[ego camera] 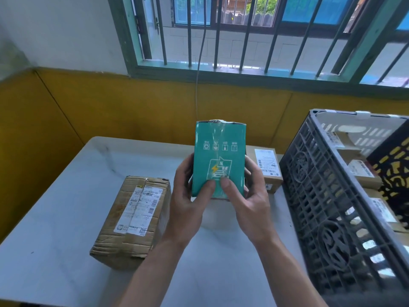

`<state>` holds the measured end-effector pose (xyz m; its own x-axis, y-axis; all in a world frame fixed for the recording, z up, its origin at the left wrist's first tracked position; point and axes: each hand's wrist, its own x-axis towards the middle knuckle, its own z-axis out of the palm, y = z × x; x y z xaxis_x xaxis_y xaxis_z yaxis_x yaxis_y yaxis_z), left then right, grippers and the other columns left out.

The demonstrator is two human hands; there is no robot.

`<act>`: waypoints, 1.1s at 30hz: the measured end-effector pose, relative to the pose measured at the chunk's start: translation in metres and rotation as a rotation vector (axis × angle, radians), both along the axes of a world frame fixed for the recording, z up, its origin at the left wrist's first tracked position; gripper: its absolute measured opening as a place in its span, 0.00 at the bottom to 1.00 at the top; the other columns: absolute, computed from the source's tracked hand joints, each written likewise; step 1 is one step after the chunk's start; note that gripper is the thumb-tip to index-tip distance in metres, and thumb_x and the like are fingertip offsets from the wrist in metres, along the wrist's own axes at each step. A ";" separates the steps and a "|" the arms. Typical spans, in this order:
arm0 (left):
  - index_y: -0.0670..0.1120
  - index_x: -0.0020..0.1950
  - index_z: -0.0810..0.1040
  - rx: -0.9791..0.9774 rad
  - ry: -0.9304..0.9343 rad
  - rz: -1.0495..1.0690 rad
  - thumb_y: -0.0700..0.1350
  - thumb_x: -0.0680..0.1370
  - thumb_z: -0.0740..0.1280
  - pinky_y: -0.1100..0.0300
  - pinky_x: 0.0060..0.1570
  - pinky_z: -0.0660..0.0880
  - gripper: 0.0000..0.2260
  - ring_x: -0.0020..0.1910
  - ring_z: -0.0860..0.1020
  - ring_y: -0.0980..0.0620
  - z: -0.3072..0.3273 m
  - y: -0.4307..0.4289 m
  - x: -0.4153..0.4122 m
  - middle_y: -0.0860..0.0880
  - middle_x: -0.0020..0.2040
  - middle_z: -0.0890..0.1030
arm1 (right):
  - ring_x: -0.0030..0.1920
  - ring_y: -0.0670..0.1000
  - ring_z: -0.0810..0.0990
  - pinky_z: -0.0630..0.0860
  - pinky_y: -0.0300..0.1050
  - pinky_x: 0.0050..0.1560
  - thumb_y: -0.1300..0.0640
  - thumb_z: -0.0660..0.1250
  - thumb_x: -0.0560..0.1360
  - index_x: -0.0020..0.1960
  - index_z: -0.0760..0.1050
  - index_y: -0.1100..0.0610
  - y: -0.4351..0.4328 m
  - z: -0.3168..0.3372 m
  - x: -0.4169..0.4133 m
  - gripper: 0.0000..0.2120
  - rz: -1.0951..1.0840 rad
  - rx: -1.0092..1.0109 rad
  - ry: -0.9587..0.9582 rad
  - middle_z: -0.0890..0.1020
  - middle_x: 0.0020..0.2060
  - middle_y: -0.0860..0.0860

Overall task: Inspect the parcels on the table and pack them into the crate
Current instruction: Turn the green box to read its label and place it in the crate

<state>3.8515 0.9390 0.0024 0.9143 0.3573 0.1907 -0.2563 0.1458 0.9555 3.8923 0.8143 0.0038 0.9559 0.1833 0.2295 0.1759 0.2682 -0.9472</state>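
Observation:
A teal parcel (220,151) with white symbols and a yellow lightning mark is held upright above the middle of the table. My left hand (188,200) grips its lower left side, thumb on the front. My right hand (247,196) grips its lower right side, thumb also on the front. A worn brown cardboard parcel (132,220) with a white label lies on the table to the left. A smaller brown parcel (267,169) with a label lies behind my right hand. The dark grey slatted crate (327,209) stands at the right and holds several parcels.
The white table (66,187) stands against a yellow wall under a barred window. A black box with yellow pattern (394,173) sits inside the crate. A thin cable (197,91) hangs down the wall behind the table.

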 end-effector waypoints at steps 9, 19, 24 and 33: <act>0.60 0.76 0.63 0.079 -0.028 -0.059 0.47 0.76 0.72 0.64 0.59 0.77 0.32 0.71 0.73 0.57 0.002 0.006 -0.002 0.61 0.69 0.76 | 0.66 0.54 0.79 0.78 0.59 0.64 0.57 0.69 0.76 0.80 0.60 0.55 -0.003 -0.001 -0.006 0.35 0.112 -0.031 -0.003 0.78 0.68 0.49; 0.60 0.68 0.70 -0.048 0.061 0.084 0.68 0.72 0.63 0.65 0.43 0.81 0.26 0.57 0.83 0.58 0.005 0.007 0.004 0.60 0.57 0.83 | 0.60 0.45 0.80 0.80 0.36 0.51 0.57 0.67 0.81 0.66 0.75 0.45 -0.003 -0.006 -0.001 0.16 -0.129 -0.208 -0.102 0.78 0.65 0.52; 0.60 0.65 0.70 -0.034 0.130 0.133 0.73 0.72 0.57 0.70 0.39 0.78 0.27 0.52 0.83 0.62 0.000 0.013 0.007 0.64 0.52 0.84 | 0.68 0.38 0.68 0.72 0.33 0.57 0.34 0.72 0.67 0.70 0.61 0.30 -0.007 -0.005 0.002 0.35 -0.215 -0.432 0.014 0.67 0.69 0.32; 0.57 0.72 0.63 -0.140 0.090 0.077 0.72 0.74 0.63 0.59 0.47 0.82 0.32 0.60 0.82 0.52 -0.006 0.016 0.011 0.54 0.62 0.80 | 0.52 0.35 0.82 0.85 0.50 0.48 0.32 0.73 0.67 0.60 0.69 0.28 -0.015 -0.010 0.009 0.24 -0.128 -0.285 0.234 0.82 0.49 0.29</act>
<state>3.8627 0.9553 -0.0039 0.8945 0.4441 0.0523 -0.1857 0.2625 0.9469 3.9013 0.7994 -0.0059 0.9957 0.0839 -0.0404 -0.0388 -0.0216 -0.9990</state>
